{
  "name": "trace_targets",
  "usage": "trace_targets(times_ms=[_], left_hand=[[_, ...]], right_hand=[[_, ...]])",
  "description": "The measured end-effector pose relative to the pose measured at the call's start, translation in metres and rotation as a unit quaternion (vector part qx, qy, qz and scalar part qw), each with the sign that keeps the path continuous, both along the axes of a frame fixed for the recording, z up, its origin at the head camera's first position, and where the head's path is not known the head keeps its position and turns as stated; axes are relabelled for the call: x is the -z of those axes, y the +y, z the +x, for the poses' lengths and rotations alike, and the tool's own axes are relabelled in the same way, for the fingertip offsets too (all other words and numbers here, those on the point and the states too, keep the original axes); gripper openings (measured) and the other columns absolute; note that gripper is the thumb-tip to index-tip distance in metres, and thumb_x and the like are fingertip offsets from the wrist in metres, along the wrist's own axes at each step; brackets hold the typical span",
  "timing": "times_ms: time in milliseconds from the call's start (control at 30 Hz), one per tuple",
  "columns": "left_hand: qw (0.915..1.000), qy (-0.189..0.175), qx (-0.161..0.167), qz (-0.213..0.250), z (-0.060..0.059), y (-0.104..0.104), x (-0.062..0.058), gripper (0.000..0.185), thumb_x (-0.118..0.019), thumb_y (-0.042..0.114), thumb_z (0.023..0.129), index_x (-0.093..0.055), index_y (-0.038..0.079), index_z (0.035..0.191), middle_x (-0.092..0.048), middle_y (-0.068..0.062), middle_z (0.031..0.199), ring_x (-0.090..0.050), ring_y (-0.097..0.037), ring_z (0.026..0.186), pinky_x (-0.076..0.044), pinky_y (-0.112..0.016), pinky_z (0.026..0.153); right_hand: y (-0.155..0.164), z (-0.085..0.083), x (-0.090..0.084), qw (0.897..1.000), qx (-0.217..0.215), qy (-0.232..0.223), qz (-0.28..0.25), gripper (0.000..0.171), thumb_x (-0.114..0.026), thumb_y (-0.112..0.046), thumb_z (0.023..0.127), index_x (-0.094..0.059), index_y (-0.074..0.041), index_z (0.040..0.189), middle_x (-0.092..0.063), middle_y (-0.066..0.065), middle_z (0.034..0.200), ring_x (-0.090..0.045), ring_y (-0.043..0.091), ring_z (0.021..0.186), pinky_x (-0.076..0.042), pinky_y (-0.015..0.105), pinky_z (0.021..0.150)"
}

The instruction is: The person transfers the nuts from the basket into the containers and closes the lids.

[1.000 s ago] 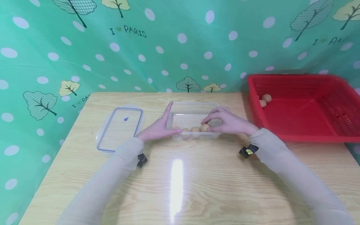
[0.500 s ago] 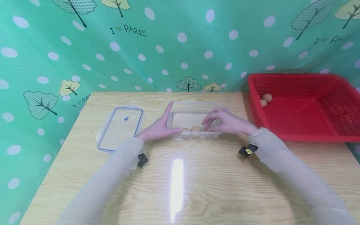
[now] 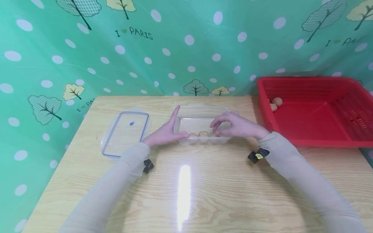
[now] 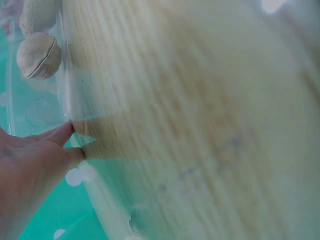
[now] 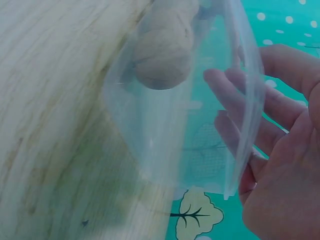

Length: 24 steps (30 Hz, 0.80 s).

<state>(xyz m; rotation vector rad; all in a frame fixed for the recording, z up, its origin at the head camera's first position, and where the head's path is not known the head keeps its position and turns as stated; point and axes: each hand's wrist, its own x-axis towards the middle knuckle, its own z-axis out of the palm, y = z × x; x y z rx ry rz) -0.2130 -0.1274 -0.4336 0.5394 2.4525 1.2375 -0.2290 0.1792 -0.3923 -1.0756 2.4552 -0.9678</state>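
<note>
Clear box (image 3: 201, 113) holds walnuts (image 3: 203, 133); red basket (image 3: 317, 126) holds two; both hands released, steadying the box

The rectangular clear plastic container (image 3: 201, 124) is seen as smooth and transparent, with a slight gloss. The flat clear plastic lid with a blue seal (image 3: 126, 133) looks equally glossy. The light wooden table (image 3: 186, 191) shows a visible grain and a shiny varnish. The round beige walnuts (image 3: 203, 133) appear matt and wrinkled. The red plastic basket (image 3: 316, 111) has perforated walls. The green dotted backdrop cloth (image 3: 87, 61) appears smooth.
</note>
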Motion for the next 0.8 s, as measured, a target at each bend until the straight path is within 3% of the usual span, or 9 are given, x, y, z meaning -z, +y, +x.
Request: trace_targets(times_ms=[133,300,667,800], left_hand=[[1.0,0.0,0.0,0.0,0.001,0.001,0.0,0.116,-0.074,0.045,0.083,0.023,0.046,0.146,-0.004,-0.018,0.159,-0.032,-0.044,0.134,-0.025,-0.052,0.111],[1.0,-0.001,0.003,0.006,0.001,0.004,0.003,0.116,-0.073,0.045,0.084,0.024,0.044,0.147,-0.004,-0.019,0.158,-0.029,-0.043,0.136,-0.023,-0.051,0.111],[0.9998,0.004,-0.006,-0.016,0.004,0.003,0.0,0.116,-0.073,0.046,0.083,0.024,0.043,0.147,-0.009,-0.022,0.157,-0.031,-0.044,0.134,-0.025,-0.052,0.111],[0.9999,0.005,-0.005,-0.014,0.003,0.002,-0.002,0.115,-0.073,0.046,0.083,0.023,0.043,0.147,-0.007,-0.021,0.158,-0.032,-0.045,0.134,-0.025,-0.053,0.11]], right_hand=[[0.002,0.001,-0.004,0.999,0.003,-0.032,-0.023,0.029,-0.069,-0.009,0.087,-0.067,-0.004,0.115,-0.069,-0.002,0.103,-0.053,0.024,0.11,-0.021,0.058,0.109],[0.01,0.006,-0.012,0.998,0.011,-0.04,-0.04,0.027,-0.067,-0.008,0.089,-0.066,-0.002,0.115,-0.068,0.002,0.104,-0.056,0.024,0.106,-0.043,0.056,0.093],[0.023,0.009,-0.042,0.998,0.05,-0.025,-0.015,0.029,-0.067,-0.014,0.091,-0.065,-0.008,0.119,-0.067,0.001,0.109,-0.058,0.025,0.108,-0.047,0.047,0.092],[0.028,0.009,-0.051,0.998,0.056,-0.017,-0.026,0.029,-0.067,-0.013,0.091,-0.066,-0.007,0.119,-0.068,0.002,0.109,-0.06,0.021,0.106,-0.049,0.037,0.089]])
